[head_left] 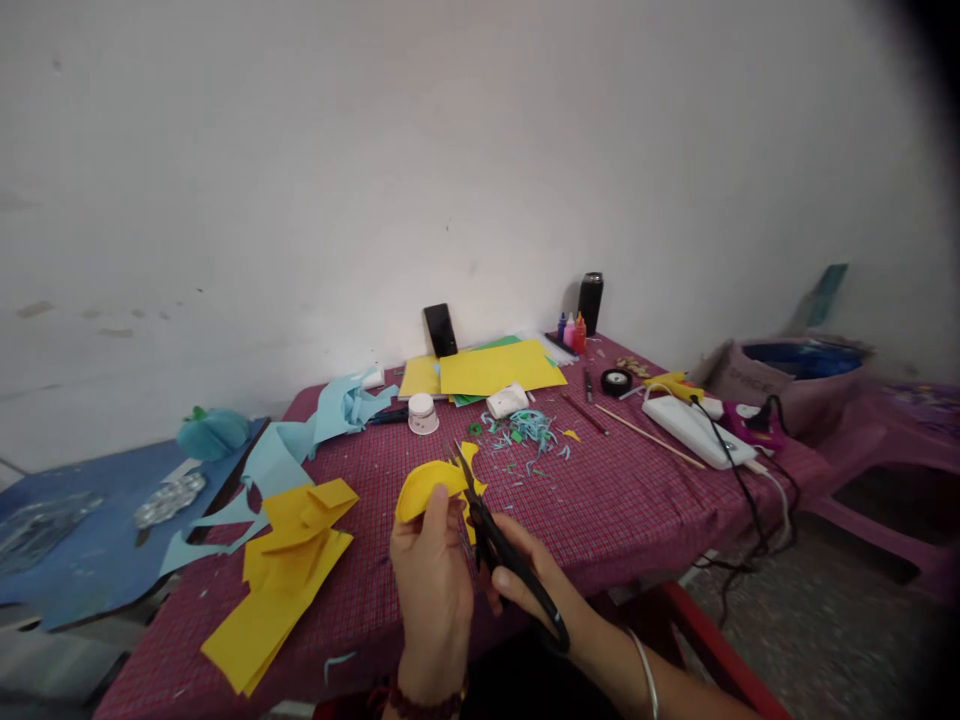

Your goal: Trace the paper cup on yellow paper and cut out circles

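The left hand (431, 575) pinched yellow paper (421, 486); the right hand (551, 578) gripped scissors (485, 519) at the paper's edge, cloth (622, 515) spreading to the right.

Left fingers (435, 508): paper piece (418, 487) between them. Scissors (522, 574) in right fingers (525, 540), blades at paper. Left of left fingers: folded sheets (281, 575); offcuts (281, 458) behind these. Straight beyond left fingers: lidded cup (423, 415); farther back, stacked sheets (502, 367), phone (440, 330) leaning on wall (420, 180). Beyond right fingers: shreds (532, 427). To their right: stick (649, 437), then power unit (690, 432). Far back right: bottles (580, 335), flask (591, 300) behind.
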The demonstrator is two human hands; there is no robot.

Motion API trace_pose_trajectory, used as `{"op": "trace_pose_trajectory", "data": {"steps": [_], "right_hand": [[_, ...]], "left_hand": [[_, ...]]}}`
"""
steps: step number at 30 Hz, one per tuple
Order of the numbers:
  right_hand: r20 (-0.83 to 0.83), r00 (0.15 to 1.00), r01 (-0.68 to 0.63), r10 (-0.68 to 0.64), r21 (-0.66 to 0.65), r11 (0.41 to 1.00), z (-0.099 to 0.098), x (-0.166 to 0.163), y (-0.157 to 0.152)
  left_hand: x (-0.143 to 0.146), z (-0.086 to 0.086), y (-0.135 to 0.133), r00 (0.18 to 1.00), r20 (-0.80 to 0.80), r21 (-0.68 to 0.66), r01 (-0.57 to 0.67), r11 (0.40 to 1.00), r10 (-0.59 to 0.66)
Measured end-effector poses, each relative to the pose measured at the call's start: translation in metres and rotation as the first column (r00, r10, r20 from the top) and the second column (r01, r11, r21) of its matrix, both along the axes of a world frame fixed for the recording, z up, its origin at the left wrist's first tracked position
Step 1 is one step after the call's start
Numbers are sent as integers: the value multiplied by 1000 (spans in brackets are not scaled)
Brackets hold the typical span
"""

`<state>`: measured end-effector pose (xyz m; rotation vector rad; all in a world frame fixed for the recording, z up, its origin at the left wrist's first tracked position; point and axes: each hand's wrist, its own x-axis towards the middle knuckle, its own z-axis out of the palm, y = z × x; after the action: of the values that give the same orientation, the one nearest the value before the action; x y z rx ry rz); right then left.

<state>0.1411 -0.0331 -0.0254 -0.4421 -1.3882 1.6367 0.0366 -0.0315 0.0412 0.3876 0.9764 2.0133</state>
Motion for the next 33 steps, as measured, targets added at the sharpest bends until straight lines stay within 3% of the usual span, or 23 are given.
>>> {"op": "trace_pose_trajectory", "data": {"steps": [17,33], "right_hand": [[58,994,94,-94,-3,996,1,1,-3],[94,980,180,-177,-33,983,1,1,-10]], "left_hand": [[0,-8,1,998,-65,-34,3,999,-5],[3,-5,1,999,55,-23,3,1000,-1]]}}
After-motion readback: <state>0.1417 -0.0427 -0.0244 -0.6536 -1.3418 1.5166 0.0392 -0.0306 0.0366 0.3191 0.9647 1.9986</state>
